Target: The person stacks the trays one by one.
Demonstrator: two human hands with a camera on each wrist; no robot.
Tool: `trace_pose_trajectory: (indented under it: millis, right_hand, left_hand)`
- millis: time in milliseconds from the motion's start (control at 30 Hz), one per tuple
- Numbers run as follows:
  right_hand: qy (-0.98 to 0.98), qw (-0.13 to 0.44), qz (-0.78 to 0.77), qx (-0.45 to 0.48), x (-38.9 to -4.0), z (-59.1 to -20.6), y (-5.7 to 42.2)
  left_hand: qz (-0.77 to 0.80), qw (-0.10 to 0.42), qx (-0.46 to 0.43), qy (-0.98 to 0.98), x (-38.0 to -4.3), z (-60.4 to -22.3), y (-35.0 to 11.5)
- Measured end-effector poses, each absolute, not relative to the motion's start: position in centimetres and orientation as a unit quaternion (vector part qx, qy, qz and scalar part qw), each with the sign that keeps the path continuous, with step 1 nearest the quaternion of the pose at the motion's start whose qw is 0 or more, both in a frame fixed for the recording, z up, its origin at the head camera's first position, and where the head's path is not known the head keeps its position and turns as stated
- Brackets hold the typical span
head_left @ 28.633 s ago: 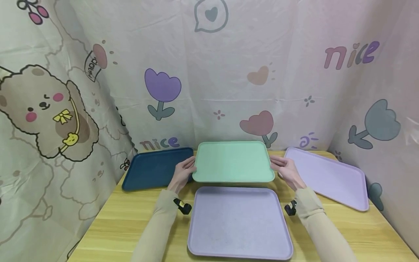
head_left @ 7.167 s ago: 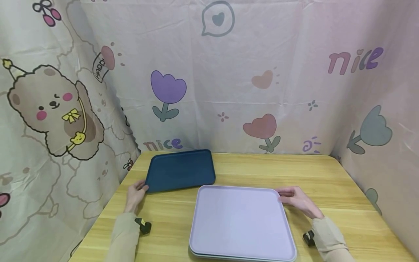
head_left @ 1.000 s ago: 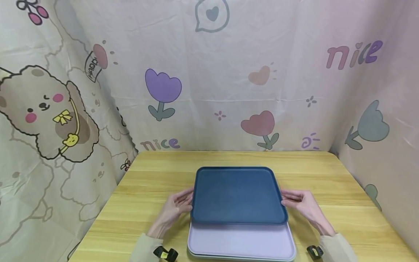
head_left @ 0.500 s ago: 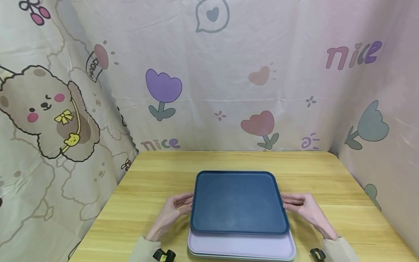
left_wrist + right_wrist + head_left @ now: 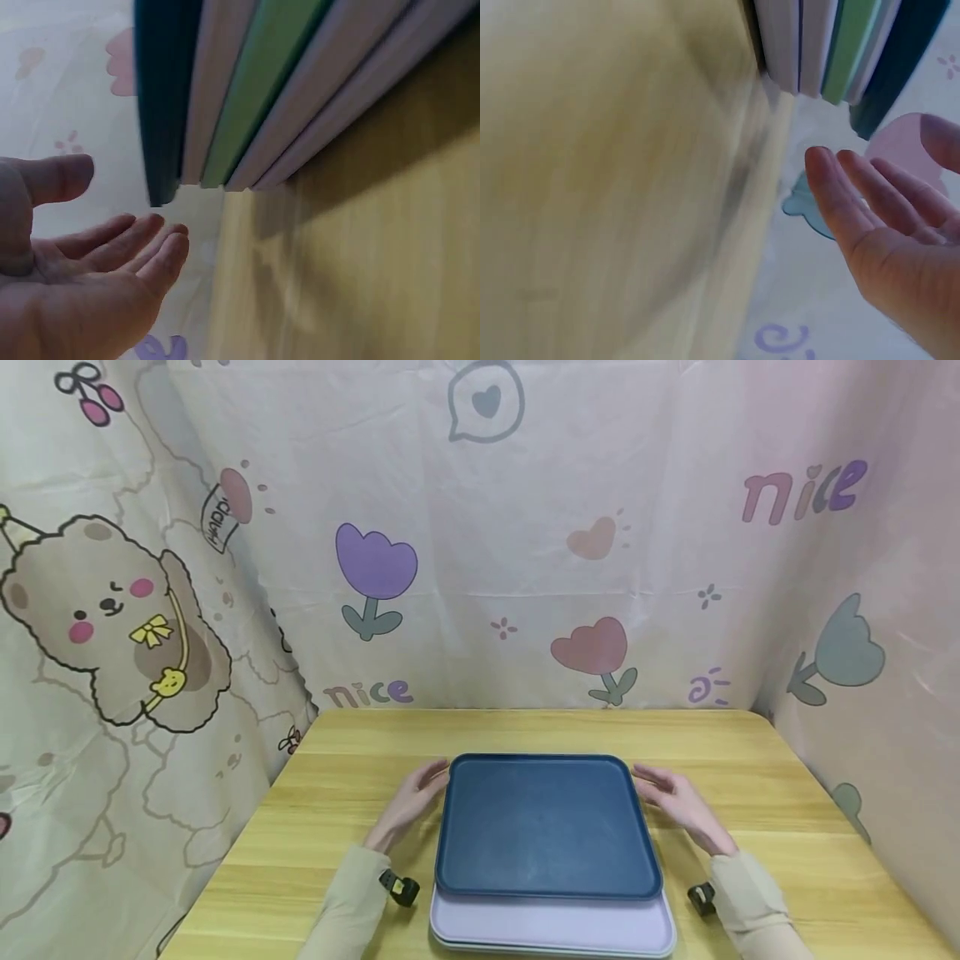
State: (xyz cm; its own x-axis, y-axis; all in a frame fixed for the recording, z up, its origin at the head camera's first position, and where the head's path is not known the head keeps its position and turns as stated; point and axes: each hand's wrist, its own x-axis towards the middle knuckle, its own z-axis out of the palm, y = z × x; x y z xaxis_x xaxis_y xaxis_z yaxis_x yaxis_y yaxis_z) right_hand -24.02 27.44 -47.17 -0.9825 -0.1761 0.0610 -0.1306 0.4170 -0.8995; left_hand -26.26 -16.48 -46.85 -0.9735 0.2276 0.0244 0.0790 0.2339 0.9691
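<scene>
A dark blue tray (image 5: 549, 827) tops a stack of several trays in the middle of the table. Its near edge sits back from that of the lilac tray (image 5: 555, 923) beneath. Side on, the left wrist view shows a green tray (image 5: 247, 97) between lilac ones. My left hand (image 5: 410, 800) is beside the blue tray's far left corner, fingers extended, thumb apart, holding nothing. Beside the far right corner is my right hand (image 5: 681, 803), also with extended fingers and nothing in it. Both wrist views show a gap between fingertips and stack.
The wooden table (image 5: 360, 743) reaches back to a printed curtain (image 5: 487, 527) with flowers and hearts. More printed cloth (image 5: 150, 793) hangs along the left side, and the right side is curtained too.
Earlier, the green tray, then the blue tray, stood apart from the stack. Lately the blue tray slid nearer on top; both hands have since let go and moved toward its far corners.
</scene>
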Motion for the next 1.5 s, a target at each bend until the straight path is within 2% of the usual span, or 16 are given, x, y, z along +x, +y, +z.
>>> trace_pose_trajectory:
  millis: [233,400,600,900,1067,1300,1500]
  right_hand:
    - [0.813,0.081,-0.571,-0.076,-25.8,-47.7,26.7]
    - [0.827,0.067,-0.555,-0.069,-25.7,-47.7,26.8]
    - [0.834,0.041,-0.548,-0.059,-25.1,-47.8,27.0]
    - [0.836,0.047,-0.546,-0.034,-25.0,-48.1,27.1]
    - [0.826,0.061,-0.56,-0.035,-25.0,-48.2,27.2]
    - [0.807,0.1,-0.579,-0.062,-24.7,-48.4,27.3]
    - [0.794,0.104,-0.597,-0.052,-24.7,-48.5,27.2]
  left_hand:
    - [0.623,0.07,0.109,0.771,-28.1,-47.8,-15.6]
    - [0.619,0.043,0.112,0.776,-28.2,-48.2,-15.4]
    - [0.618,0.034,0.123,0.776,-28.1,-48.5,-15.6]
    - [0.626,0.079,0.078,0.772,-27.8,-48.7,-15.8]
    - [0.629,0.095,0.084,0.767,-27.7,-48.8,-16.1]
    - [0.63,0.101,0.1,0.764,-27.7,-48.8,-16.3]
    - [0.63,0.103,0.1,0.763,-27.6,-48.6,-16.4]
